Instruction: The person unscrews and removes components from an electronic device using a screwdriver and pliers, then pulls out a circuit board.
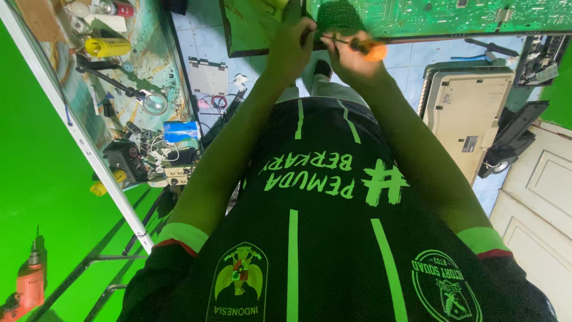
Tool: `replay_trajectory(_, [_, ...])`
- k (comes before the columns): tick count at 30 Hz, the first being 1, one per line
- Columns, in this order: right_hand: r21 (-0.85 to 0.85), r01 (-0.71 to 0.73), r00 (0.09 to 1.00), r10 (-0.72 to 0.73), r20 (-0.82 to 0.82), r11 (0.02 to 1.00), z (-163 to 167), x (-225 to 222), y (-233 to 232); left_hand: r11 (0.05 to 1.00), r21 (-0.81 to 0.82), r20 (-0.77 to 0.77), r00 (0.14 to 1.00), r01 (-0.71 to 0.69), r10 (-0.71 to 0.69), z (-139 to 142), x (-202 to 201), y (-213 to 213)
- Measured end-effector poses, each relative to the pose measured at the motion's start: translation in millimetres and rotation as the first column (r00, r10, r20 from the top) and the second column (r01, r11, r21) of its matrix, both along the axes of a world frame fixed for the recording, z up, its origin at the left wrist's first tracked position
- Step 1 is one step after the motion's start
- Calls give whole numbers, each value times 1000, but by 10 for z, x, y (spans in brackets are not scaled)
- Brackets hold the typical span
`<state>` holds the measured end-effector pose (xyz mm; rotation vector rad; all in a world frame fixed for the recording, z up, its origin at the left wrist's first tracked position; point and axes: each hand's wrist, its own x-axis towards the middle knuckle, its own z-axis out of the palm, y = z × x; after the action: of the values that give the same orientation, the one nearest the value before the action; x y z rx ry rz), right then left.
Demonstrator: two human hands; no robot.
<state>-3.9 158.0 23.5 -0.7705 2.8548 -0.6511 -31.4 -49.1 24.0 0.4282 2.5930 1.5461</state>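
Head view, looking straight down the wearer's torso. At far left, an orange power drill (30, 280) sits by the green wall; above it a cluttered workbench (173, 83) carries a yellow can (107, 46), a magnifier lamp (155, 102), a small blue box (182, 130) and tangled electronic parts. On the pale tiled floor (202, 36) beside the bench lies a grey metal plate (208, 76). Centre: the black shirt with green stripes (316, 238) fills the lower frame, both bare forearms reaching away from the camera toward the top edge. The left hand (290, 45) is curled, fingertips pressed against the lower edge of a green circuit board (429, 15) (whether it pinches the board or merely steadies it cannot be told, the palm facing away). Just beside it, the right hand (348, 56) is closed around a screwdriver with an orange handle (363, 46), the handle end protruding to the right of the fist and the thin shaft pointing left toward the left hand's fingers, its tip at the board's edge. The board spans the top of the frame, above both hands. Further right, a beige monitor back cover (471, 119) rests on the floor, with a second, black-handled screwdriver (488, 48) above it, a black stand part (515, 134) alongside, and a white panelled door (536, 197) at the right margin.
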Motion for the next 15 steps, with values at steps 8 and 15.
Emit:
replay_trajectory(8, [-43,-87,940,68,-335,995,-361,42,121,967,184,-428,900,176,-83,750,-95,-67])
replay_trajectory(15, [-47,-137,966,123,-227,989,-705,-92,115,895,112,-145,898,432,-415,1247,-74,129])
